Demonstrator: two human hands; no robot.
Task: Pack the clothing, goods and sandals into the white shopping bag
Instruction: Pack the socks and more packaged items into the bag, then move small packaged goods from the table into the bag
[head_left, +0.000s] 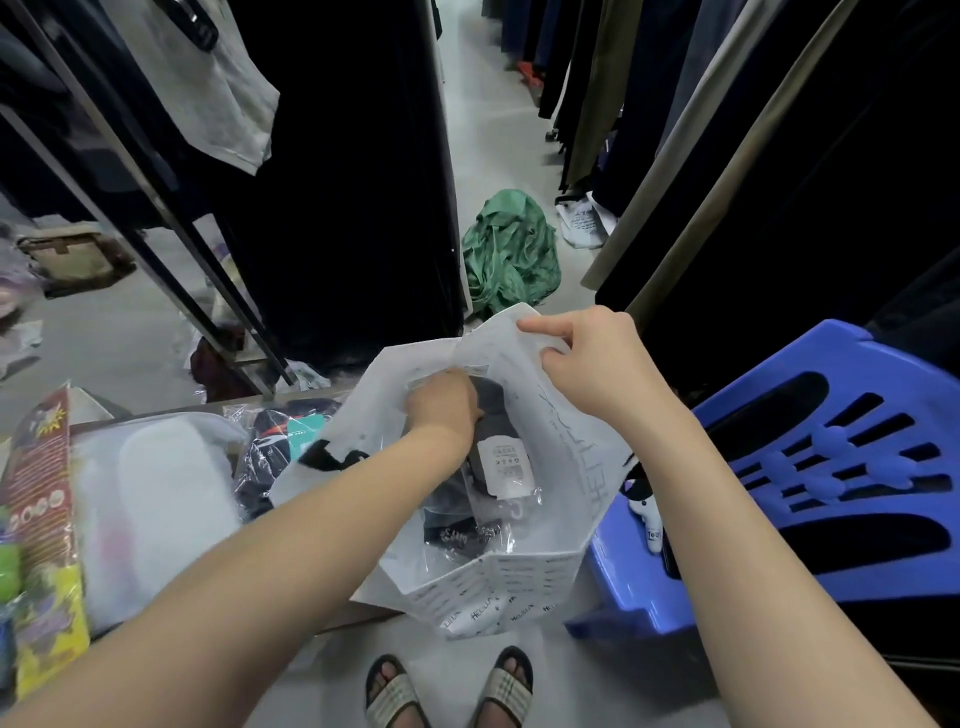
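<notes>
The white shopping bag with black lettering stands open in front of me. My right hand pinches its far upper edge and holds the mouth up. My left hand reaches down inside the bag and grips a clear-wrapped dark garment with a white label. More wrapped dark clothing lies lower in the bag. To the left, white sandals in a clear plastic bag lie on a low surface. A colourful boxed good lies at the far left. Another wrapped dark garment sits behind the bag.
A blue plastic stool stands right of the bag with a small plush toy on it. Clothing racks with dark garments line both sides. A green cloth lies crumpled on the aisle floor ahead. My sandalled feet are below.
</notes>
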